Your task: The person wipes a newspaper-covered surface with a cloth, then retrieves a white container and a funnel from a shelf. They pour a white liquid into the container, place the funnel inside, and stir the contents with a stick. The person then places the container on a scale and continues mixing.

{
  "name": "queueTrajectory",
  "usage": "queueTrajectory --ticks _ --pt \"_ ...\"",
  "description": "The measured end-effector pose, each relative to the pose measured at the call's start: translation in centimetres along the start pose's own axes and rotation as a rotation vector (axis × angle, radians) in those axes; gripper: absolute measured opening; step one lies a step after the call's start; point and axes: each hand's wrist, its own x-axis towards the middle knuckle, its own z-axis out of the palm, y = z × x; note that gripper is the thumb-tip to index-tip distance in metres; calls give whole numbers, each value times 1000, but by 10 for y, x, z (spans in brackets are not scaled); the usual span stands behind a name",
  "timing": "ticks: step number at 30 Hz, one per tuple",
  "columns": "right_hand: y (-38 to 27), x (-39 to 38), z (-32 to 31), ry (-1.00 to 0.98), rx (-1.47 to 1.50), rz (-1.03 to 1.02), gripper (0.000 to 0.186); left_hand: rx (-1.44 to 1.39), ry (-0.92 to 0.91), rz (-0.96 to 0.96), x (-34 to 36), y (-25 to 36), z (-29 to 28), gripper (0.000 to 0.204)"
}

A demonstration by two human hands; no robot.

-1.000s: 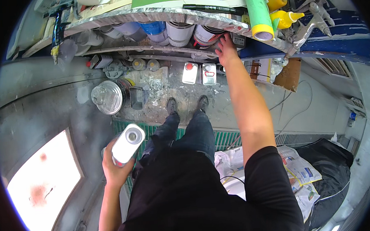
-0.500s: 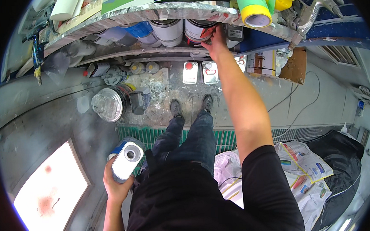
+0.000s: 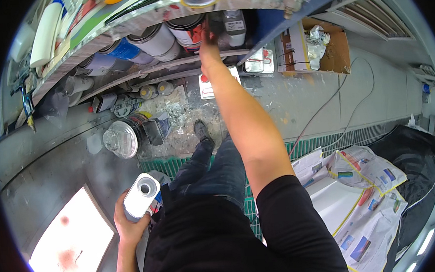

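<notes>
Low on the left, my left hand (image 3: pixel 129 225) is wrapped round a rectangular can (image 3: pixel 138 200) with a white top and a round open mouth. My right hand (image 3: pixel 209 49) reaches under the upper shelf board, beside a round paint can (image 3: pixel 187 33) with a red and white label. Its fingers are dark and blurred in the shadow, so their grip does not show. Just right of that hand stands a grey rectangular bottle (image 3: pixel 235 29). Further left on the same shelf are a grey-white tin (image 3: pixel 156 42) and a blue-labelled tin (image 3: pixel 124 51).
A marbled shelf edge (image 3: pixel 136 21) crosses above my right hand. On the floor stand a flat white can with a red cap (image 3: pixel 206 89), a large lidded bucket (image 3: pixel 120 139) and a cardboard box (image 3: pixel 339 53). A bright white panel (image 3: pixel 72 244) leans at the left; printed sheeting (image 3: pixel 367 216) lies right.
My view has turned toward the right. My right hand has shifted from the red-labelled can toward the gap beside the grey bottle. The left hand keeps hold of its can.
</notes>
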Motion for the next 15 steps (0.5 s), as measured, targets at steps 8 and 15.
queueTrajectory --ticks 8,15 --pt "-38 -29 -39 608 -442 -403 91 3 -13 39 -4 9 3 71" --pt "-58 3 -52 489 -802 -338 104 10 -31 43 -9 7 4 71"
